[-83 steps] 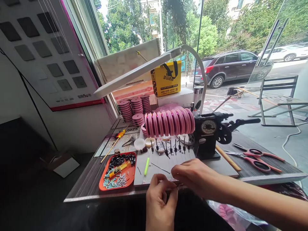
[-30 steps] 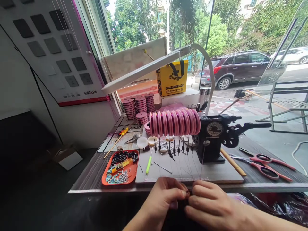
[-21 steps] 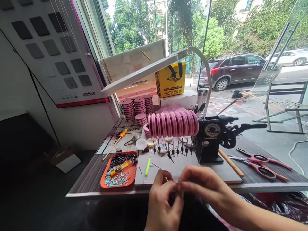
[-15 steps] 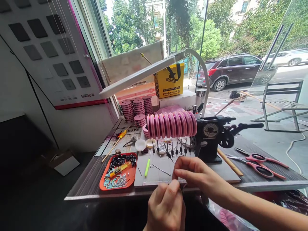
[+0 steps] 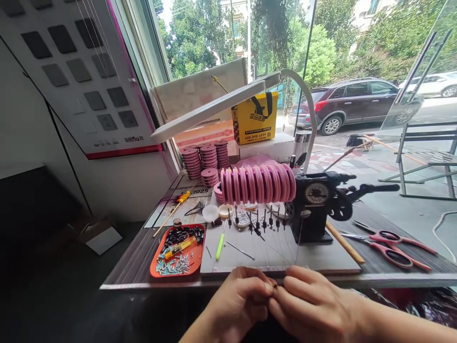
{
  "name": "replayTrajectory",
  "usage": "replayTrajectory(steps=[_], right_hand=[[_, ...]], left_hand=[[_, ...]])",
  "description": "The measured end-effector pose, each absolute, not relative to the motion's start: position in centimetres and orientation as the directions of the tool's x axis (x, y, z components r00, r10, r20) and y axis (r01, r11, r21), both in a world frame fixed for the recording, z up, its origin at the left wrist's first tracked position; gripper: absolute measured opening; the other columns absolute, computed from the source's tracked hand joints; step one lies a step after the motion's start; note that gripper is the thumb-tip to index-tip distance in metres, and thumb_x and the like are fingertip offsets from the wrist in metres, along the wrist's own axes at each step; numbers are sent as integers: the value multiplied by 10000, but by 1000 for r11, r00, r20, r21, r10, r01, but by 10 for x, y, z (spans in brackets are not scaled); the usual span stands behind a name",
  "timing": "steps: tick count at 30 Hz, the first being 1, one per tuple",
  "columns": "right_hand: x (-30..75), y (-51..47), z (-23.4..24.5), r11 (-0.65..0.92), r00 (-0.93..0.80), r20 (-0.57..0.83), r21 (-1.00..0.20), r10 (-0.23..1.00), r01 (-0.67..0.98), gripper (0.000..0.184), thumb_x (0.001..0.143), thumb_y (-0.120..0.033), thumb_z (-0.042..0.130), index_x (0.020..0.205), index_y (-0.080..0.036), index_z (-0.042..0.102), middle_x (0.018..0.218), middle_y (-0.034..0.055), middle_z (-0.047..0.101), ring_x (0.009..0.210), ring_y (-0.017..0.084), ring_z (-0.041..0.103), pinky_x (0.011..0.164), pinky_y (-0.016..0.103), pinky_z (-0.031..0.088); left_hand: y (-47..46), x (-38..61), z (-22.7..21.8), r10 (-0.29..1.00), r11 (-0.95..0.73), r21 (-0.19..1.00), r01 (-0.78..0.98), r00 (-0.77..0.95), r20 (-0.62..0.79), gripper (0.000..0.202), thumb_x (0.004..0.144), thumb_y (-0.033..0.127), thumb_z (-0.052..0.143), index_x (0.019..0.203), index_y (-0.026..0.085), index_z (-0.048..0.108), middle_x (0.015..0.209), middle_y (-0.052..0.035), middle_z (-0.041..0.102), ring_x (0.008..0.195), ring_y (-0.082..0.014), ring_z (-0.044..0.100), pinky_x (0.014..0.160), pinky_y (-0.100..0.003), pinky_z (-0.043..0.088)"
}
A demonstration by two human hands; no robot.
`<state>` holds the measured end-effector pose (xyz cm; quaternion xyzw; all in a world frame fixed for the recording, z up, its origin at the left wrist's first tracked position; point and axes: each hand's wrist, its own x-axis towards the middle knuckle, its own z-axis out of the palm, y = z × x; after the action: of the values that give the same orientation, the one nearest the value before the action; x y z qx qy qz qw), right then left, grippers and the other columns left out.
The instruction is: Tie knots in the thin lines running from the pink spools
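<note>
Close together at the table's front edge, my left hand [image 5: 240,300] and my right hand [image 5: 314,301] meet at the fingertips, both closed in a pinch. A tiny dark thing [image 5: 274,286] shows between them, too small to name. Faint thin line [image 5: 285,259] runs down toward my right fingers. Beyond the hands, a row of pink foam spools [image 5: 257,185] sits on a black hand-crank winder [image 5: 317,195]. Several small black floats-like pieces with pins [image 5: 257,224] hang below the spools. On the pale board [image 5: 235,264] lie a green-handled needle tool [image 5: 220,245] and a thin metal rod [image 5: 240,250].
To the left stands an orange tray [image 5: 153,267] of small black and metal parts. Pink-handled scissors [image 5: 392,255] and a wooden stick [image 5: 344,242] lie to the right. Stacked pink spools [image 5: 192,163], a white lamp [image 5: 221,102] and a yellow bag [image 5: 254,121] are behind.
My right hand has come down and toward me, off the board. My left hand has turned, and the fingertips of both now meet. The view has shifted slightly.
</note>
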<state>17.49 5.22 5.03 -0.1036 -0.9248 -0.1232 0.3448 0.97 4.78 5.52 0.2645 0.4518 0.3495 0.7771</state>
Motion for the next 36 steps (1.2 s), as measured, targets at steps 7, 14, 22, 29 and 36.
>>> replayTrajectory(steps=[7, 14, 22, 29, 36], right_hand=[[171, 48, 55, 915, -646, 650, -332, 399, 231, 502, 1021, -291, 225, 785, -146, 643, 658, 41, 648, 577, 140, 528, 536, 264, 416], [157, 72, 69, 177, -457, 177, -983, 872, -42, 356, 822, -484, 607, 717, -145, 602, 665, 5, 611, 622, 124, 540, 591, 227, 433], [178, 56, 62, 846, -622, 580, -437, 525, 306, 201, 938, -174, 419, 868, -164, 607, 714, 19, 591, 575, 115, 485, 510, 238, 385], [174, 52, 53, 925, -735, 671, 212, 98, 316, 349, 928, -47, 306, 859, -93, 645, 561, 18, 588, 470, 129, 442, 429, 294, 351], [168, 49, 56, 833, -610, 592, -500, 527, 235, 393, 1001, -293, 338, 768, -166, 628, 652, 33, 634, 600, 134, 532, 559, 251, 426]], left_hand=[[44, 7, 52, 973, 68, 992, 103, 214, -89, 84, 632, 134, 655, 550, 151, 648, 662, -16, 571, 587, -118, 454, 529, -236, 303], [33, 7, 15, 497, -714, 232, 660, 245, 833, 324, 769, -10, 491, 926, 190, 691, 871, -101, 674, 677, -195, 562, 630, -297, 444], [47, 5, 59, 931, 261, 963, -67, 282, -233, 70, 549, 100, 606, 518, 153, 639, 594, -21, 616, 498, -98, 452, 460, -227, 272], [52, 7, 58, 784, 608, 752, -256, 342, -518, 70, 462, 138, 610, 525, 143, 581, 561, 25, 551, 492, -67, 420, 489, -209, 271], [46, 4, 56, 959, 90, 993, 72, 261, -106, 85, 625, 110, 647, 549, 145, 634, 664, -21, 582, 636, -136, 478, 561, -235, 330]])
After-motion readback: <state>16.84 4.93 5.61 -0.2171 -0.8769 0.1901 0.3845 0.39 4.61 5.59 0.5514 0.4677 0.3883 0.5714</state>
